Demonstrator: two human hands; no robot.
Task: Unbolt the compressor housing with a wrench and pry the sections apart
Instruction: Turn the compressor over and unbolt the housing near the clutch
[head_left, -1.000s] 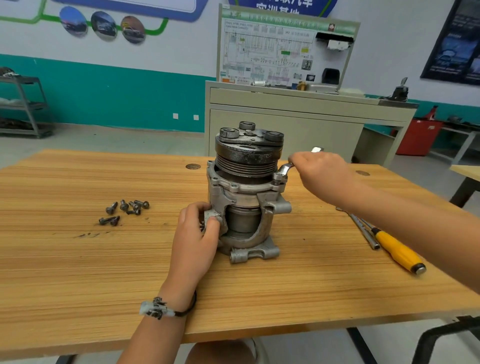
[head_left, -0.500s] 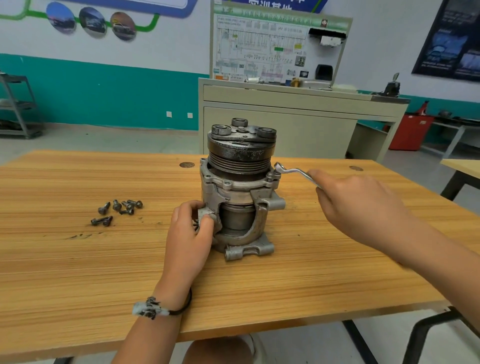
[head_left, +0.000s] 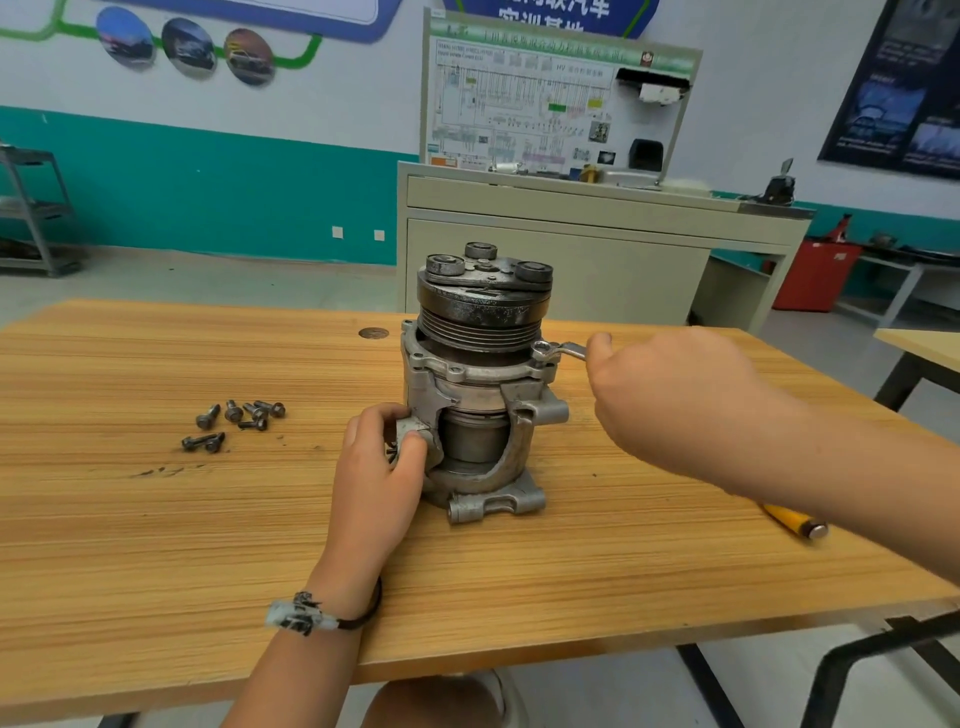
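Right hand (head_left: 670, 400) grasps the ring wrench (head_left: 558, 351), handle lying rightward off the compressor housing (head_left: 483, 384); left hand (head_left: 376, 478) clasps its lower lug.

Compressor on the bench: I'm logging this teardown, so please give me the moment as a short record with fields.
compressor: upright on the wooden table, pulley end up
wrench: ring end on the compressor's upper right flange
right hand: holds the wrench handle
left hand: grips the compressor's lower left side
loose bolts: clustered on the table, left of the compressor
screwdriver: yellow handle, partly hidden behind the right forearm
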